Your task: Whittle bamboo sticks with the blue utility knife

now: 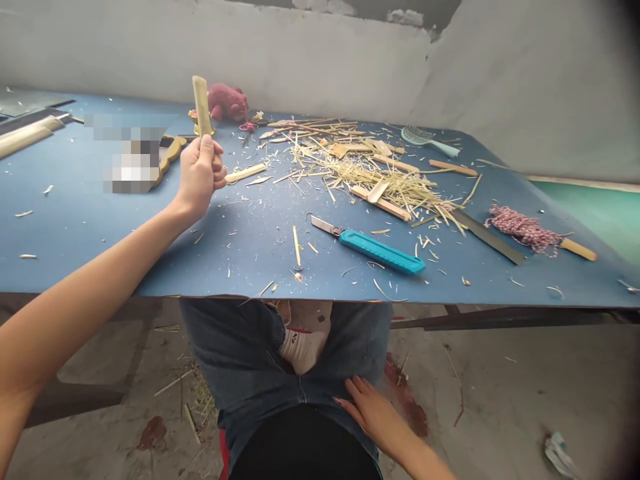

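From here, the person at the bench has their left hand [200, 175] raised over the left half of the blue worktop [90, 227], fingers curled tight around the lower end of a pale bamboo strip [201, 105]. The strip stands nearly upright, its upper end pointing toward the far edge. Their right hand [373, 417] is down below the near edge, fingers open and spread on the thigh of their jeans [240, 340], holding nothing.

The step in hand looks like holding up and looking over this one strip. No tool is touching it. A teal utility knife [380, 251] lies with its blade out near the front edge, well away from both hands, so any cut would first call for the right hand to come up and take it.

Toward the middle of the worktop sits a loose heap of bamboo shavings [370, 175], with flat wooden pieces among it. A short bamboo piece [245, 173] lies just beyond the left hand. Over by the right edge are a bundle of red-and-white twine [523, 230] and a dark flat blade [487, 237]. Near the far edge sit a red plush toy [227, 102] and a teal hairbrush [425, 139] (odd company for all that debris). Part of the left side is blurred out, so I can't say what lies there.
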### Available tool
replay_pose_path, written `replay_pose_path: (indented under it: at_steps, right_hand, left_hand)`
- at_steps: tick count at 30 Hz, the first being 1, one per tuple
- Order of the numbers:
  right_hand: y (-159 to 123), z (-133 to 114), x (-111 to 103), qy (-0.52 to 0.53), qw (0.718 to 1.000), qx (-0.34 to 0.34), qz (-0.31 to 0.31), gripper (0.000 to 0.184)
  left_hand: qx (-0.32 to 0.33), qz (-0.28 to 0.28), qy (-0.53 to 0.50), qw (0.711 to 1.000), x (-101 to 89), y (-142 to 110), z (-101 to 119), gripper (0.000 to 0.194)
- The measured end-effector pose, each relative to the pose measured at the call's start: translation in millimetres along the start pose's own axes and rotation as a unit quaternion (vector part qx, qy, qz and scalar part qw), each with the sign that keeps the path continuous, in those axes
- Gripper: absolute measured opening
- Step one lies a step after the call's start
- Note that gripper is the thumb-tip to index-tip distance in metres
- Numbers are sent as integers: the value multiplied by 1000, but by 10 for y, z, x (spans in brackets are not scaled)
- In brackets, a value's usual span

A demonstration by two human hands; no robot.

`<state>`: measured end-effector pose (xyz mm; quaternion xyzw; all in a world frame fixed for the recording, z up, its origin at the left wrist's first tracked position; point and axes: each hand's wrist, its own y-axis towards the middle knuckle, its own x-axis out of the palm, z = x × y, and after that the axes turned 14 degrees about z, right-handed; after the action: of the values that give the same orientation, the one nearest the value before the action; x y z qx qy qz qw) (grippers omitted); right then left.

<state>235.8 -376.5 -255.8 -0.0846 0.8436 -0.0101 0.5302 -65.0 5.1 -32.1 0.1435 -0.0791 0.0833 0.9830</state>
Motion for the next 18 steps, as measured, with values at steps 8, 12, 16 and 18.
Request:
replay_pose_path:
  at_steps: [8,12,16,18]
  right_hand:
    - [-92,-88,-20,77,995,27,-53,41]
    - [102,46,-437,347,922,164,-46,47]
    - [258,382,-871,489,800,263,229,39]
    - [226,415,-897,410,829,263,275,37]
  left_hand:
    - [10,14,21,1000,-8,-11,16,31]
    - [10,26,29,999,-21,2,41,32]
    - [15,35,21,999,-28,17,57,33]
    - [17,35,17,999,-28,18,59,33]
